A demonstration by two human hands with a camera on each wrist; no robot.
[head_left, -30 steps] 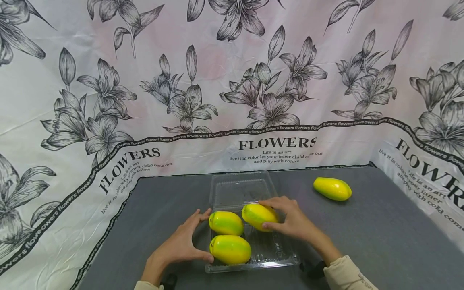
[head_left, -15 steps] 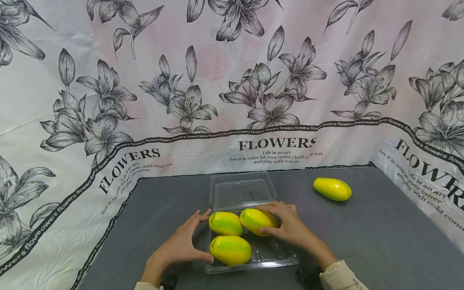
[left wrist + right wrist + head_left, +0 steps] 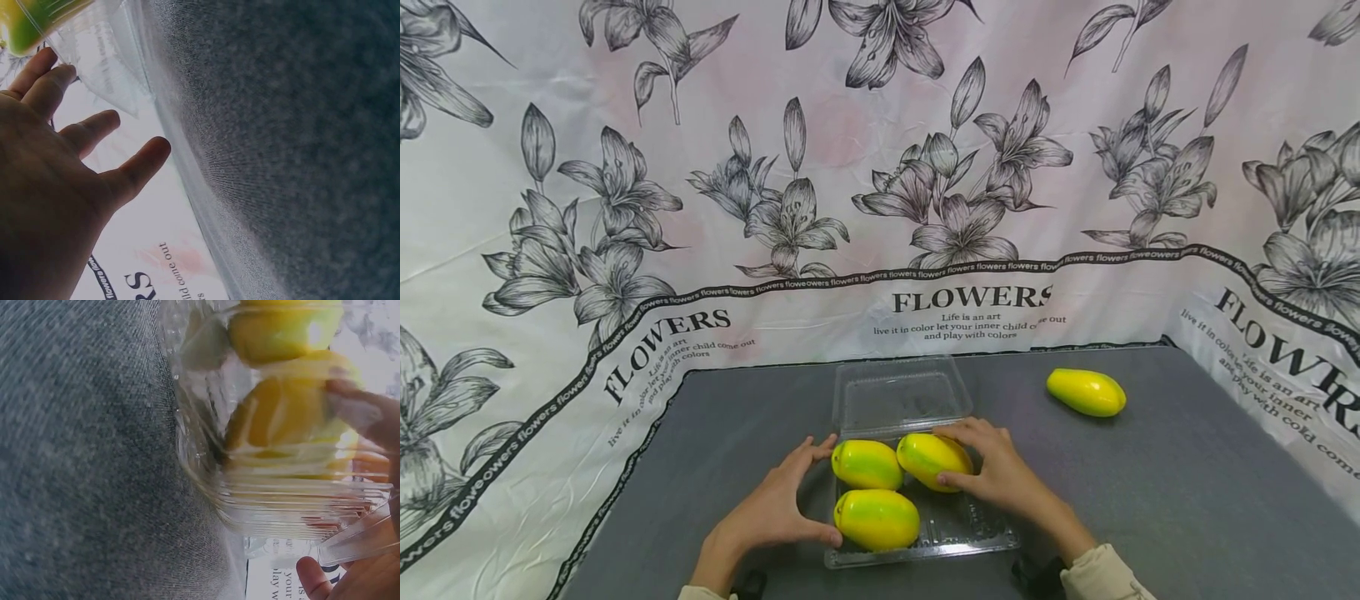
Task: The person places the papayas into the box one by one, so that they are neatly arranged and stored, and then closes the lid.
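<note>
A clear plastic clamshell box lies with its lid folded back on the grey table. Inside it are three glossy yellow-green papayas: a front one, a back left one and a back right one. My right hand holds the back right papaya between thumb and fingers. In the right wrist view, this papaya shows through the box wall. My left hand is spread along the box's left side, fingertips and thumb right at its rim. The left wrist view shows its fingers extended.
Another yellow papaya lies on the table to the right, beyond the box. A white flower-printed cloth hangs behind the table and along both sides.
My right hand has brought the back right papaya slightly left and down, close against the back left one. It is nearly still over the last half second. My left hand stays in place.
</note>
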